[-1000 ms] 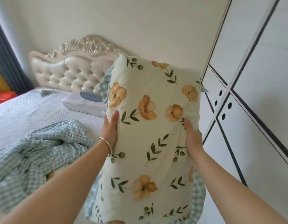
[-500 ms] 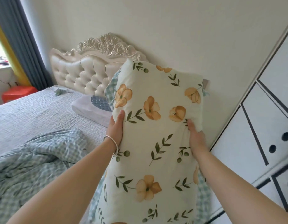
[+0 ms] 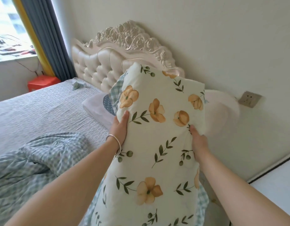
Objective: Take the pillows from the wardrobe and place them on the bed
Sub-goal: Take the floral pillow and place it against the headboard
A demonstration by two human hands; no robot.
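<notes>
While both arms reach forward from the bottom of the view, a tall floral pillow [image 3: 157,144] stands upright in the air between them, above the near edge of the bed [image 3: 43,115]. The left hand [image 3: 120,129] clasps the pillow's left edge, thumb on the front, a silver bracelet [image 3: 115,144] on its wrist. The right hand [image 3: 198,144] pinches the right edge, bunching the fabric. The pillowcase is cream with orange flowers and green leaves; a blue checked underside peeks out along its borders. On the bed, a pale lilac pillow [image 3: 95,106] lies against the tufted cream headboard [image 3: 108,62], partly hidden behind the held one. A crumpled blue checked blanket [image 3: 35,160] lies at lower left. Grey curtains [image 3: 48,35] hang by a window, and a wall socket [image 3: 249,99] sits at right.
</notes>
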